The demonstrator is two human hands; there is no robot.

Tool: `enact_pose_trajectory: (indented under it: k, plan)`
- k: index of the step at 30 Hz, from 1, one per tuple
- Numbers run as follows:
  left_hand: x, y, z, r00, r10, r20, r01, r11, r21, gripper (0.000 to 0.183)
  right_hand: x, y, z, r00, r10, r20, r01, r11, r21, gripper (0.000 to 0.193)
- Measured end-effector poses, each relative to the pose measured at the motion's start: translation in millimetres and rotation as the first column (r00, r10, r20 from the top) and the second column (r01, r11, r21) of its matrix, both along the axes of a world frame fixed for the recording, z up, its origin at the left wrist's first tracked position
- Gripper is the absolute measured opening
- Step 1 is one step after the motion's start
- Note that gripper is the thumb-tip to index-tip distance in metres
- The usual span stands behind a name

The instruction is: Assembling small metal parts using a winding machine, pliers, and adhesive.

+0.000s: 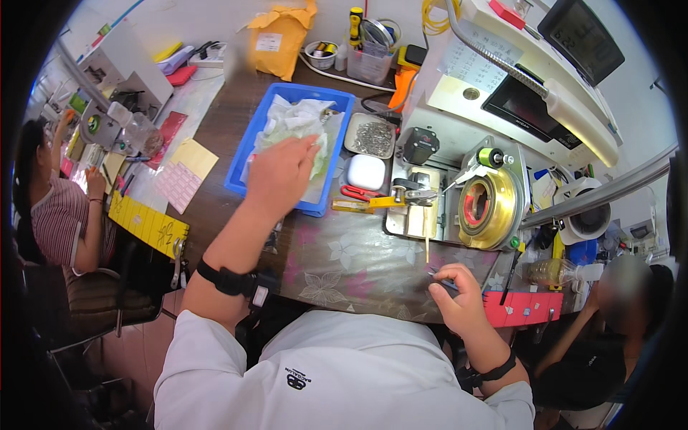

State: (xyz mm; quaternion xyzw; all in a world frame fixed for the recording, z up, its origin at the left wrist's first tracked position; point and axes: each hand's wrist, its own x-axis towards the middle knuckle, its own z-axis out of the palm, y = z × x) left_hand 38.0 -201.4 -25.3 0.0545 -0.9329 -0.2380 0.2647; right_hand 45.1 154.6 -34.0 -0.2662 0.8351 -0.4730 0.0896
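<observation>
Left hand (283, 170): above the blue tray (252, 143), fingers close together; their undersides are hidden, so any grip cannot be told.
Tray axis: runs away from the person, far end leaning right.
Right hand (460, 299): thumb and 1 finger curved around a grey sliver (447, 283), too small to identify.

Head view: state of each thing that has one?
Left hand: over tray, grip unclear
Right hand: fingers curled, grip unclear
Blue tray: open, white wrapping inside
Dish: open, holds metal bits
White case: shut
Tool tub: open, filled
Envelope: upright, creased
</observation>
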Motion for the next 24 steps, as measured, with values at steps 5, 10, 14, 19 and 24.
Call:
enact_pose_trajectory:
  k: [5,10,14,19,24]
  plan:
    - [15.6,16.0,-8.4,0.99,-0.032,-0.139,-0.039,0.876,-0.481,0.023,-12.1,-36.8,-4.2,0.982,0.113,0.152,-0.078,0.973,-0.219,0.018]
    - [15.2,88.8,-6.5,0.91,-0.305,0.281,0.396,0.841,-0.369,0.013,-35.7,-85.4,-24.2,0.911,-0.208,0.356,0.391,0.712,-0.584,0.022]
    - [-1.4,116.4,-48.9,0.962,-0.188,0.197,0.246,0.911,-0.331,0.029,-50.9,-98.0,-20.1,0.827,-0.197,0.526,0.533,0.573,-0.623,0.017]
    - [-8.2,105.3,-49.2,0.943,-0.239,0.23,0.311,0.877,-0.366,0.026,-58.3,-100.2,-28.6,0.849,-0.213,0.484,0.507,0.584,-0.633,0.018]
    - [-18.6,107.7,-59.7,0.94,-0.263,0.219,0.334,0.84,-0.427,0.024,-64.1,-94.5,-30.4,0.866,-0.238,0.44,0.48,0.643,-0.597,0.023]
